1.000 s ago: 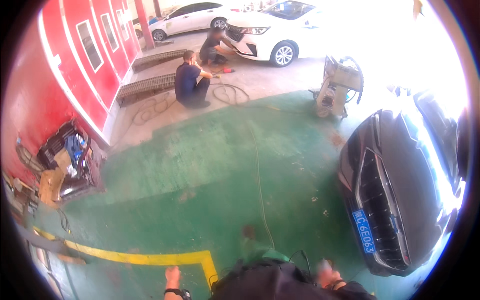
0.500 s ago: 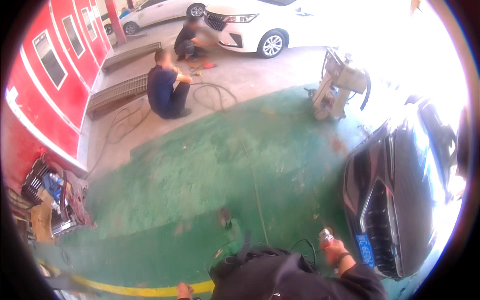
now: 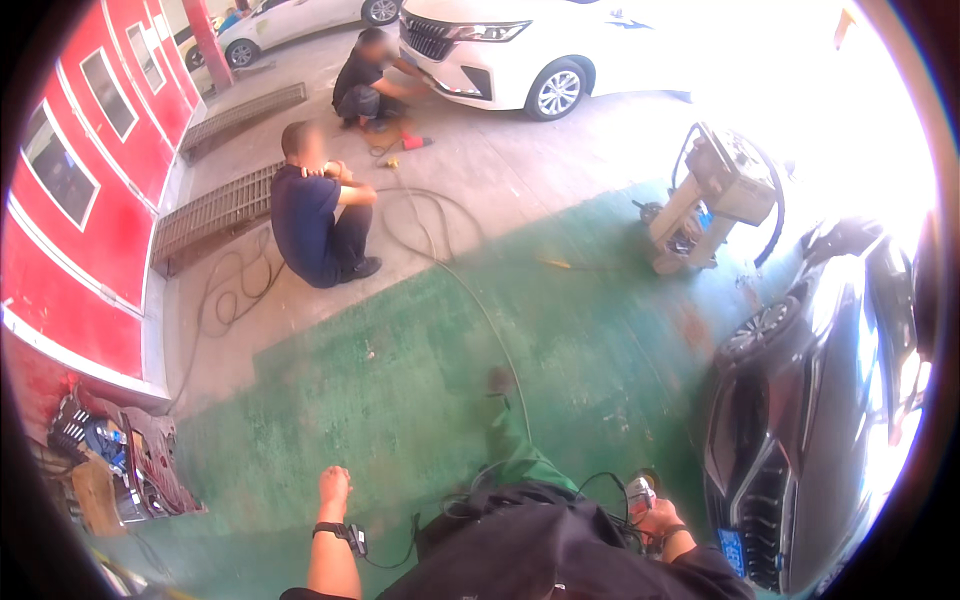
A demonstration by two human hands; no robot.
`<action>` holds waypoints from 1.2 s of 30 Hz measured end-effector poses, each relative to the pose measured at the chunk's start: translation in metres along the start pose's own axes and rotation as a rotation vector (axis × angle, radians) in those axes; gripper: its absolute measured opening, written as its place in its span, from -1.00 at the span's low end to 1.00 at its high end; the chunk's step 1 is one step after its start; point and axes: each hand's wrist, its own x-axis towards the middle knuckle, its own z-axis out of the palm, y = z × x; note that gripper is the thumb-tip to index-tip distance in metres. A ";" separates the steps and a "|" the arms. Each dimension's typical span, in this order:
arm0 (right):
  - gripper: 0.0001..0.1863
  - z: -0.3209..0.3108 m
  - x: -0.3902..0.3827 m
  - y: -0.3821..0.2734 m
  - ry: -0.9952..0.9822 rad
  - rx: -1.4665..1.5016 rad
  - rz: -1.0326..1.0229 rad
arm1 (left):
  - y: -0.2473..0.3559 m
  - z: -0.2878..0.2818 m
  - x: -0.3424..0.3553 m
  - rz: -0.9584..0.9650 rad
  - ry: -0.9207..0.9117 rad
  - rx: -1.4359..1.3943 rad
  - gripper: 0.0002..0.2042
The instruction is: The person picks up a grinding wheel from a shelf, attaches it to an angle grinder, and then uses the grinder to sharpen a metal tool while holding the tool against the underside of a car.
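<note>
Nearest us is our own dark top point(image 3: 560, 550), with our two hands on either side of it. Our right hand point(image 3: 657, 520) is closed around a silver-and-red hand tool point(image 3: 639, 493), held low over the green floor point(image 3: 420, 360); a dark cord loops beside it. Our left hand point(image 3: 335, 487) is apart from the tool, fingers curled into a loose fist, with a black wristband point(image 3: 343, 534) below it.

To our right stands a dark car point(image 3: 840, 400), its nose toward us. At the far left we see a heap of car parts and cardboard point(image 3: 95, 495). A long hose point(image 3: 500, 350) runs away across the floor. Beyond, a wheeled machine point(image 3: 715, 190) stands on the right, and a person in dark clothes point(image 3: 310, 225) squats on the left, near slatted ramps point(image 3: 220, 215) and red panels point(image 3: 90, 230). Farther off, a second person point(image 3: 360, 80) crouches, reaching toward a white car's point(image 3: 490, 65) front bumper.
</note>
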 end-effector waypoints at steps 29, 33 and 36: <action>-0.73 0.153 0.242 -0.721 0.058 -0.436 -0.305 | 0.499 0.196 0.392 -0.215 -0.178 -0.059 -0.70; -0.74 0.192 0.269 -0.814 -0.032 -0.464 -0.271 | 0.606 0.208 0.446 -0.114 -0.120 0.018 -0.66; -0.72 0.206 0.310 -0.870 -0.094 -0.360 -0.307 | 0.653 0.222 0.476 -0.104 -0.122 -0.015 -0.67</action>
